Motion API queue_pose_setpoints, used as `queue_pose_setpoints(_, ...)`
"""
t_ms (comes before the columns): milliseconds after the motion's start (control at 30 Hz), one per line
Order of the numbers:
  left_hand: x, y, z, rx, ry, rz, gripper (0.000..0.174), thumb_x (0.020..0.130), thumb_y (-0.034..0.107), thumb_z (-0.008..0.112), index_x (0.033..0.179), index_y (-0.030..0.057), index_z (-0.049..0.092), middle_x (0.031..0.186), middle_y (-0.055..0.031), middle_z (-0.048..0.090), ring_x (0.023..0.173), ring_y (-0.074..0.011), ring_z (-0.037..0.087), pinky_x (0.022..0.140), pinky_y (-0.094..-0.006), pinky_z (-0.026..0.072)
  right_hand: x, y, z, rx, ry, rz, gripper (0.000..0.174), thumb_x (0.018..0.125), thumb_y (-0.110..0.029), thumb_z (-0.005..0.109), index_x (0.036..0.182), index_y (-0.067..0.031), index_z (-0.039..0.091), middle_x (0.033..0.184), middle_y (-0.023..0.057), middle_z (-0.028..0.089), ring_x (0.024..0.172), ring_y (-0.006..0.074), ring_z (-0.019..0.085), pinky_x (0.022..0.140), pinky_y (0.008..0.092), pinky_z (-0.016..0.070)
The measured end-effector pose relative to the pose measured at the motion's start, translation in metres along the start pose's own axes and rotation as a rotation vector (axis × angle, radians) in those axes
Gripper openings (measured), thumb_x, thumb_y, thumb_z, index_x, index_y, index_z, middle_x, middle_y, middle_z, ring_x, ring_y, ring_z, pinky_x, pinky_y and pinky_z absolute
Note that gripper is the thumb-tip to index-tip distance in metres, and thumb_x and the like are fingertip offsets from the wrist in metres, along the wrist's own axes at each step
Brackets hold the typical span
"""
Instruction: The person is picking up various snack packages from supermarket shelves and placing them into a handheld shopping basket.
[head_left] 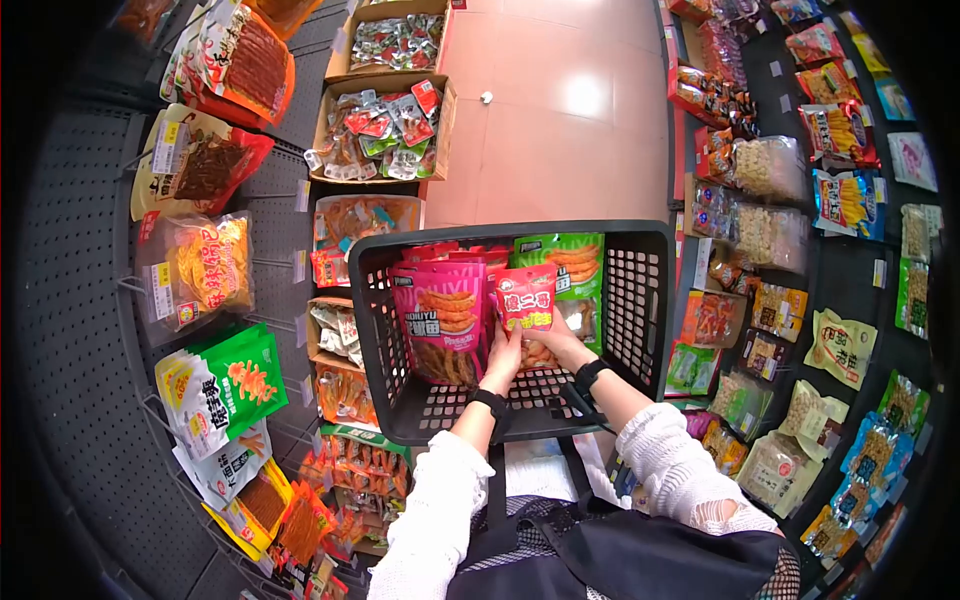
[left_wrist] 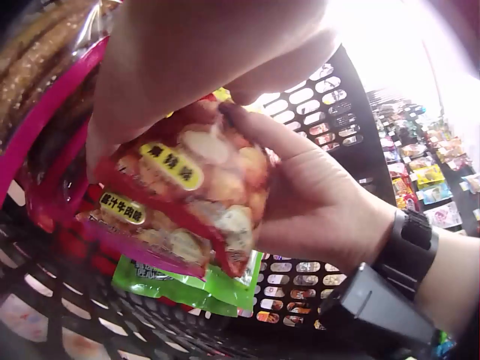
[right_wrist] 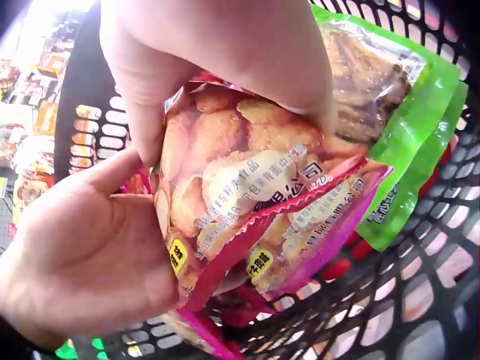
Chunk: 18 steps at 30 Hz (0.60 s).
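Both hands hold a pair of snack bags over the basket. The front bag (head_left: pixel 527 299) is red-pink at the top, with a clear window onto pale brown nuggets. A second bag (left_wrist: pixel 124 219) with a magenta bottom edge lies against it. My left hand (head_left: pixel 503 358) grips the left side, and its palm shows in the right wrist view. Around the right edge curls my right hand (head_left: pixel 565 345), its fingers (right_wrist: pixel 315 90) over the bag. Left of them stands a large magenta snack bag (head_left: pixel 443 320); behind is a green snack bag (head_left: pixel 575 262).
The black shopping basket (head_left: pixel 372 385) has a perforated wall all round. Shelves with hanging snack packs (head_left: pixel 222 385) line the left, along with open cartons (head_left: pixel 445 125) of small packets. More packaged snacks (head_left: pixel 845 345) fill the right-hand shelves. Beyond the basket runs a tiled floor (head_left: pixel 560 150).
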<state>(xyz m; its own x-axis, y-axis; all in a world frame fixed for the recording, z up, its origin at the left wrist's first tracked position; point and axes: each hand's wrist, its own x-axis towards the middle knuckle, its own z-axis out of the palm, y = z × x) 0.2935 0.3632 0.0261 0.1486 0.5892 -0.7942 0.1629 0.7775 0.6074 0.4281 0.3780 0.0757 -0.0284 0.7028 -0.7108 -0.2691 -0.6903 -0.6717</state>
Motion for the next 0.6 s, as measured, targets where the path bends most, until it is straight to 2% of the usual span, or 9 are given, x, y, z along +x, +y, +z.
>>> queue_pose_setpoints(33,0.003,-0.013,0.0,0.062,0.03,0.001,0.065,0.09,0.046,0.04,0.136,0.0037,0.025,0.126,-0.0243,0.046,0.118,-0.0372,0.045,0.095,-0.0393,0.0364,0.004,0.013,-0.001,0.018,-0.001,-0.035,0.06,0.069,-0.009,0.075,0.117,-0.0041,0.04,0.109,0.0062,0.055,0.1,0.014,0.053,0.087,0.0283,0.043)
queue_pose_setpoints(100,-0.001,0.01,0.002,0.114,0.036,-0.014,0.062,0.09,0.044,0.04,0.136,0.0047,0.027,0.126,-0.0236,0.047,0.118,-0.0365,0.045,0.095,-0.0391,0.036,0.024,0.035,-0.006,-0.01,0.055,-0.077,0.061,0.068,-0.009,0.075,0.117,-0.0039,0.04,0.109,0.0064,0.055,0.1,0.0143,0.053,0.086,0.0287,0.0432)
queue_pose_setpoints(133,0.0,0.01,0.003,0.162,0.045,-0.03,0.059,0.091,0.043,0.039,0.135,0.0057,0.028,0.127,-0.0229,0.047,0.118,-0.0358,0.045,0.095,-0.039,0.0357,0.025,0.034,-0.004,-0.044,0.109,-0.117,0.062,0.067,-0.01,0.076,0.116,-0.0036,0.04,0.109,0.0066,0.055,0.1,0.0146,0.053,0.086,0.0291,0.0433)
queue_pose_setpoints(167,0.001,0.011,0.003,0.026,-0.008,-0.055,0.056,0.091,0.041,0.039,0.135,0.0073,0.03,0.127,-0.0225,0.046,0.119,-0.0354,0.044,0.096,-0.0388,0.0346,0.022,0.031,-0.006,-0.112,0.099,-0.072,0.062,0.072,-0.007,0.072,0.123,-0.0058,0.037,0.115,0.0048,0.052,0.105,0.0131,0.049,0.09,0.0285,0.0402)
queue_pose_setpoints(300,-0.008,0.011,0.002,0.078,0.019,0.008,0.056,0.091,0.041,0.04,0.135,0.0069,0.031,0.127,-0.0212,0.048,0.118,-0.0348,0.045,0.096,-0.0377,0.0349,0.015,0.031,-0.001,-0.1,0.055,-0.116,0.063,0.072,-0.009,0.072,0.123,-0.0057,0.036,0.115,0.0055,0.052,0.104,0.0137,0.05,0.089,0.0285,0.0409)
queue_pose_setpoints(400,-0.025,0.028,0.004,0.091,-0.001,0.059,0.055,0.091,0.041,0.041,0.134,0.0068,0.033,0.126,-0.0187,0.049,0.118,-0.0308,0.046,0.096,-0.0356,0.0347,-0.012,-0.003,0.008,-0.131,0.207,-0.223,0.055,0.072,-0.009,0.072,0.118,-0.0033,0.043,0.105,0.0047,0.058,0.098,0.0131,0.054,0.086,0.0286,0.0434)
queue_pose_setpoints(467,-0.031,0.043,0.008,-0.026,-0.112,0.015,0.054,0.091,0.04,0.042,0.133,0.0061,0.035,0.126,-0.0166,0.049,0.118,-0.0264,0.046,0.096,-0.0339,0.0344,-0.015,-0.018,-0.003,-0.065,0.098,-0.228,0.05,0.072,-0.007,0.071,0.115,-0.0029,0.046,0.103,0.0043,0.06,0.095,0.0125,0.056,0.085,0.0285,0.0441)
queue_pose_setpoints(500,-0.037,0.051,0.007,-0.011,-0.145,0.042,0.046,0.094,0.031,0.041,0.131,0.004,0.037,0.124,-0.0088,0.049,0.11,-0.0159,0.048,0.093,-0.0268,0.0353,-0.018,-0.019,-0.006,-0.067,0.105,-0.234,0.05,0.072,-0.007,0.071,0.115,-0.0029,0.046,0.103,0.0043,0.06,0.095,0.0125,0.056,0.085,0.0285,0.0441)
queue_pose_setpoints(600,-0.015,0.009,-0.005,-0.07,-0.165,-0.013,0.044,0.094,0.03,0.042,0.128,0.0019,0.041,0.123,-0.0096,0.051,0.109,-0.0158,0.049,0.093,-0.0269,0.0357,-0.013,-0.002,-0.011,-0.075,0.01,-0.158,0.047,0.072,-0.004,0.069,0.114,-0.0026,0.049,0.105,0.005,0.061,0.095,0.0125,0.056,0.084,0.028,0.0445)
